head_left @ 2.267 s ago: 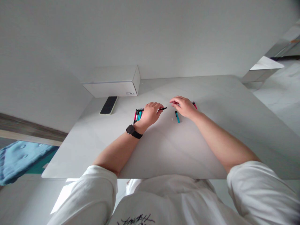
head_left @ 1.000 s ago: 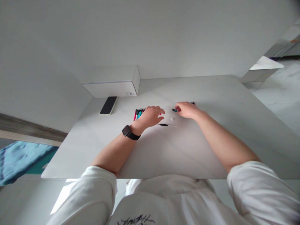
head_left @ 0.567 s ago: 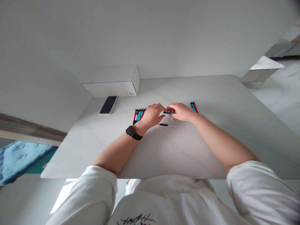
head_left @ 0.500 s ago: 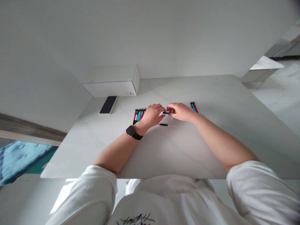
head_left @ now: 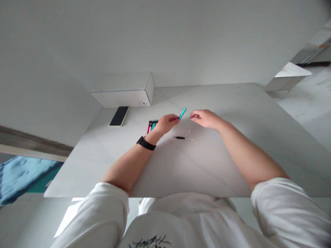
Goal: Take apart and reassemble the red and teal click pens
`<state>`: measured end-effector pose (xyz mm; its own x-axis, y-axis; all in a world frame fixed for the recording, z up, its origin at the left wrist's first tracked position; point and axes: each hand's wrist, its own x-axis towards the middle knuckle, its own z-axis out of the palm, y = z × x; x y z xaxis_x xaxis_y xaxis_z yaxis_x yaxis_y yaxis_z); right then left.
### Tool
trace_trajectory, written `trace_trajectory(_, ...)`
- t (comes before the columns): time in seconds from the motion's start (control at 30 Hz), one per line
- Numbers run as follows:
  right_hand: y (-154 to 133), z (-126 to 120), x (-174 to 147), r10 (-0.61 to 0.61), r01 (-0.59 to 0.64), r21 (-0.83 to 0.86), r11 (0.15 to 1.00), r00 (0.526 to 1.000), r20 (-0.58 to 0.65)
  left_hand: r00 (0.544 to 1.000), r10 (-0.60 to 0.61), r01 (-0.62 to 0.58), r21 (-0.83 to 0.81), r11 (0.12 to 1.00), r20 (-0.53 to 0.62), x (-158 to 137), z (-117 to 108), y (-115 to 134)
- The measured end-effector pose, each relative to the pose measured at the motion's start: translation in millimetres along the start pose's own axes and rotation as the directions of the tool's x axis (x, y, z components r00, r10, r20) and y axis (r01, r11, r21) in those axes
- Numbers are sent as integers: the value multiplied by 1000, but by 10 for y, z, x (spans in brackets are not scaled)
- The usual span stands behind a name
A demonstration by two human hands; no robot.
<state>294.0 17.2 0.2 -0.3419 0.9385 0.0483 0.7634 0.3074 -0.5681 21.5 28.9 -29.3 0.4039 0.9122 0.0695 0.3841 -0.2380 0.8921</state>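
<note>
Turquoise pen barrel (head_left: 182, 113) in left hand (head_left: 165, 124).

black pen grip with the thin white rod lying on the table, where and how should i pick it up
Probably best pinched around the middle of the black grip, coming down from above with finger and thumb on its far and near sides. It lies flat, pointing left to right, so both long sides look free; the thin white rod gives less to hold.
</note>
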Motion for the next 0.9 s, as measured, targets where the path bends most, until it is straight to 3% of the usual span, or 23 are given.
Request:
trace_trajectory(0.1, -6, 80, -13, -36, 56, -103, 993, 982, 185, 998, -63, 65, -191, 980, 18, 19, -9, -17)
trace_trajectory(0.2, -63, 153, -24, -48, 86, -123, 989, 957, 284, 994, -97, 105, -295, 950, 40, 30, -24, -21)
trace_trajectory(0.37, -94, 217, -15, -48, 95, -121, 988, 937, 345, 994, -107, 110, -354, 929, 29, 54, -30, -39)
trace_trajectory(0.5, -72, 210, -4, -65, 112, -121, 986, 938, 340, 994, -111, 111, -298, 948, 17, 57, -25, -66)
trace_trajectory(0.57, -48, 197, 6, -77, 100, -69, 993, 956, 283, 995, -104, 100, -242, 965, -5, 55, -25, -80)
trace_trajectory(0.7, 12, 168, 53, -73, 67, 134, 989, 996, 42, 997, -48, 46, -40, 998, -64, 45, -30, -86)
trace_trajectory(0.9, 24, 103, 125, -4, 101, 406, 908, 972, -234, 995, 78, -63, 207, 976, -67, 7, -30, -36)
